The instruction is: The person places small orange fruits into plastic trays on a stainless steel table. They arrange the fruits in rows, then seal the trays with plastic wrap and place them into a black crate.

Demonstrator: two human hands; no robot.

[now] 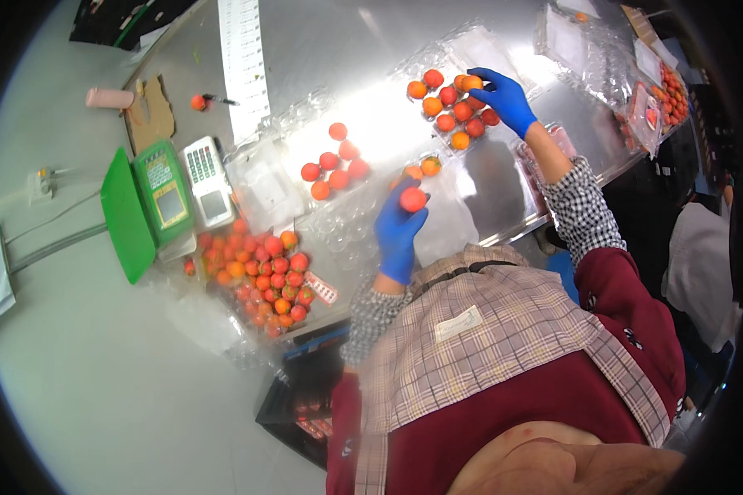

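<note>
My left hand (pixel 399 238), in a blue glove, holds a red tomato-like fruit (pixel 413 199) above the steel table's near side. My right hand (pixel 506 102), also gloved in blue, has its thumb and fingertips around an orange fruit (pixel 472 83) over a group of red and orange fruits (pixel 462 111). Those sit in a clear plastic tray whose cells are mostly hidden. Several red fruits (pixel 338 179) rest in another clear tray left of centre. Beside my left hand, a few orange fruits (pixel 431 166) lie on the table, partly covered by the glove.
A heap of loose fruits (pixel 278 266) spreads along the near left edge. Behind it stand a green-cased scale (pixel 161 185) and a white keypad device (pixel 207 179). A printed paper strip (pixel 244 68) lies farther back. Stacked clear packaging (pixel 585 55) occupies the far right.
</note>
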